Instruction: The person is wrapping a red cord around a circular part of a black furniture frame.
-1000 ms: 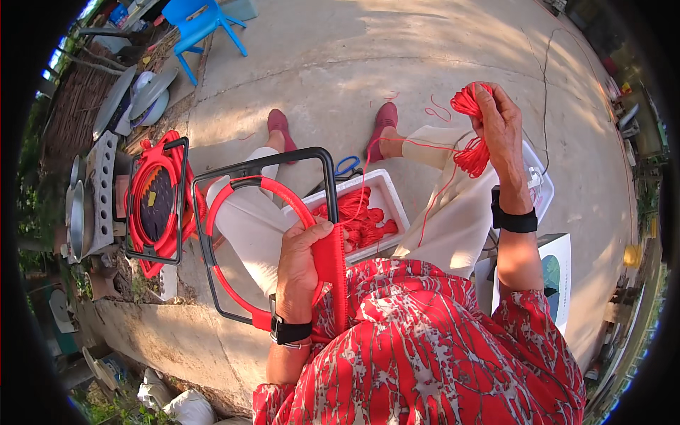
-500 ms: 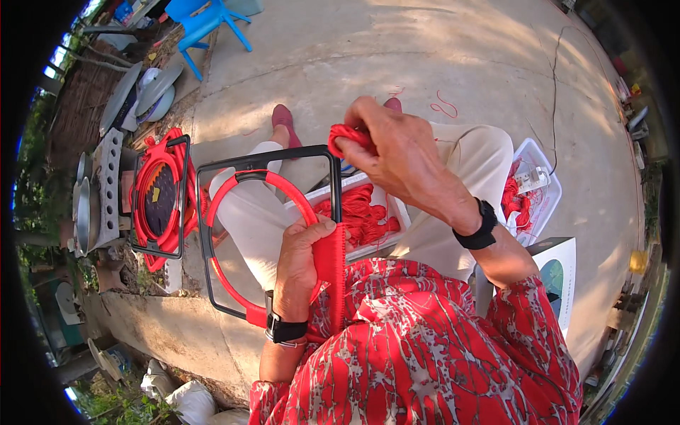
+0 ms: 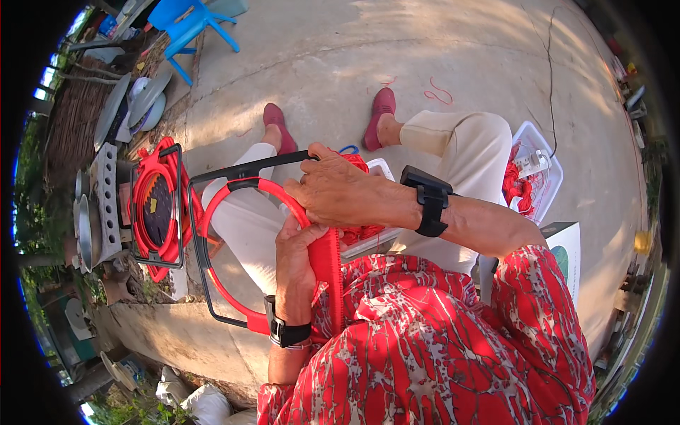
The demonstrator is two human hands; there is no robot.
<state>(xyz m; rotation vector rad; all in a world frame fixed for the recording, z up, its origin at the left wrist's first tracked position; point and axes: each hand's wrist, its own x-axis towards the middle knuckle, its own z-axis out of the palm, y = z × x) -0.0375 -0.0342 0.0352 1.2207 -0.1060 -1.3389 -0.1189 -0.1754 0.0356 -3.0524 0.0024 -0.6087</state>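
Note:
My left hand [image 3: 294, 262] grips the lower right of a red-wrapped ring [image 3: 278, 193], its thumb lying against a flat red strip with a toothed edge [image 3: 328, 265]. The ring sits inside a black rectangular frame [image 3: 237, 171], held tilted above my lap. Over the ring's upper right and the frame's top corner, my right hand [image 3: 347, 190] bends with its fingers curled in. The bundle of red cord seen in it a moment ago is now hidden behind the hand. Between my knees, a white box [image 3: 381, 170] holds loose red cord [image 3: 363, 232], partly covered by my right arm.
At left stands another red ring in a black frame [image 3: 157, 205], beside a grey block with holes [image 3: 108, 202]. A white basket [image 3: 549, 188] with red cord and a power strip [image 3: 533, 164] is on my right, near a white carton [image 3: 567, 244]. A blue chair [image 3: 191, 35] stands far left.
My right hand has come down and left from above the box onto the ring's upper right. The red bundle has gone out of sight. The frame's top has tipped slightly.

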